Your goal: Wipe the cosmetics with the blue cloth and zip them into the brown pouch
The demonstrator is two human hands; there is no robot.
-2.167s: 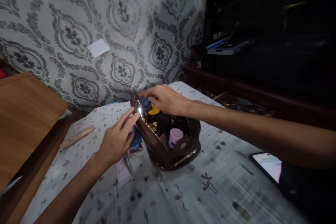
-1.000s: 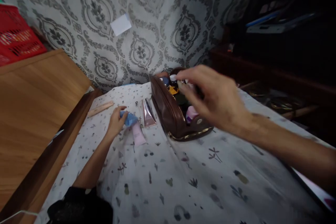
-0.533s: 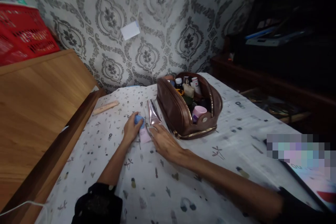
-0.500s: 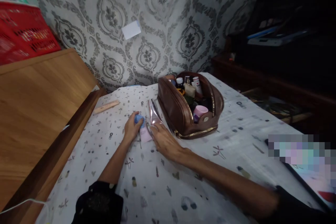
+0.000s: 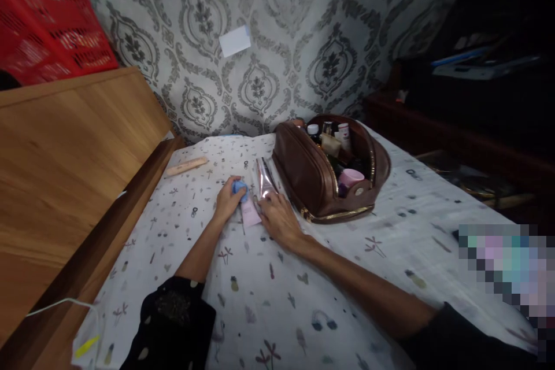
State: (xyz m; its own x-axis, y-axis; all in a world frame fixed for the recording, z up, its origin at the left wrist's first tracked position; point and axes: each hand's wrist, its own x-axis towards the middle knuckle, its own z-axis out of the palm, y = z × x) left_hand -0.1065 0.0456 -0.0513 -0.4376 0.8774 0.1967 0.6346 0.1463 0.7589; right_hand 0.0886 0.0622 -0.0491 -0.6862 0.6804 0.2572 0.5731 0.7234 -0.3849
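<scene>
My left hand [image 5: 227, 203] is closed around the blue cap [image 5: 239, 188] of a pale pink tube [image 5: 250, 213], which lies on the patterned sheet. Just to its right, my right hand [image 5: 281, 221] has its fingers curled over the near end of a shiny silver-pink tube [image 5: 265, 180]. Those fingers hide that end of the tube. Beside it stands a brown cosmetic bag [image 5: 299, 167], unzipped. Inside the bag are a pink-lidded jar [image 5: 352, 177], a white-capped bottle [image 5: 313, 130], a white tube [image 5: 344, 136] and other small items.
A peach-coloured tube [image 5: 187, 166] lies at the far left of the sheet [image 5: 260, 312]. A wooden board [image 5: 87, 150] borders the left side, with a red basket [image 5: 56, 34] above it. At the right lies a pixelated device [image 5: 511, 266]. A white cable [image 5: 69, 300] runs at lower left.
The view has shifted, so everything sits further right in the picture. My right hand's fingers have curled more over the end of the silver-pink tube. My left hand keeps the blue cap.
</scene>
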